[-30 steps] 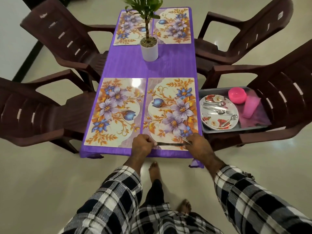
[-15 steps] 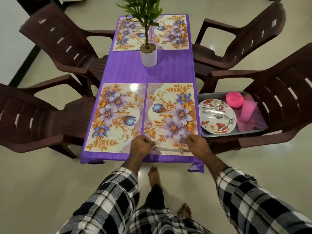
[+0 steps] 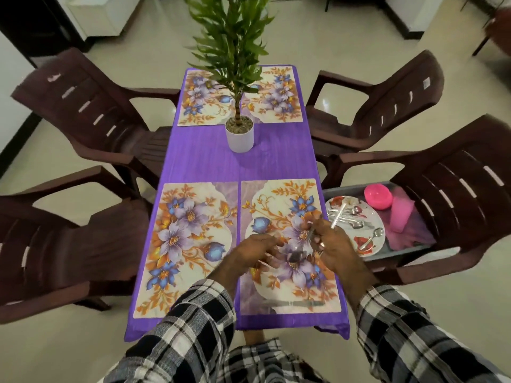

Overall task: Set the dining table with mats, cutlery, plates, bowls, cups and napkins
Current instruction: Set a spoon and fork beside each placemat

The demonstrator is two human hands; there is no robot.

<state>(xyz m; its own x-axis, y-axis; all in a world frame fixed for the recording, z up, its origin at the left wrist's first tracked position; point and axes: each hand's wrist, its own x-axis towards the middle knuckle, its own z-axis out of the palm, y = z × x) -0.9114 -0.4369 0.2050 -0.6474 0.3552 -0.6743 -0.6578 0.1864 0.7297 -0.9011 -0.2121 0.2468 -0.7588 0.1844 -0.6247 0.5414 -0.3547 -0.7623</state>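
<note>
Both hands over the near right mat, passing cutlery.

Head view: the right hand point(image 3: 336, 251) has its fingers curled round a bunch of cutlery point(image 3: 338, 217), one handle sticking up to the far right; the left hand point(image 3: 253, 251) curls its fingers at a spoon point(image 3: 296, 255), though blur hides whether it pinches it. A knife point(image 3: 298, 303) lies along the near edge of the near right mat point(image 3: 279, 280) on the purple worktop point(image 3: 237, 167). On the right, a tray point(image 3: 409, 248) on a chair point(image 3: 453, 194) holds a plate point(image 3: 373, 217), a pink bowl point(image 3: 378, 196) and a pink cup point(image 3: 401, 217).
</note>
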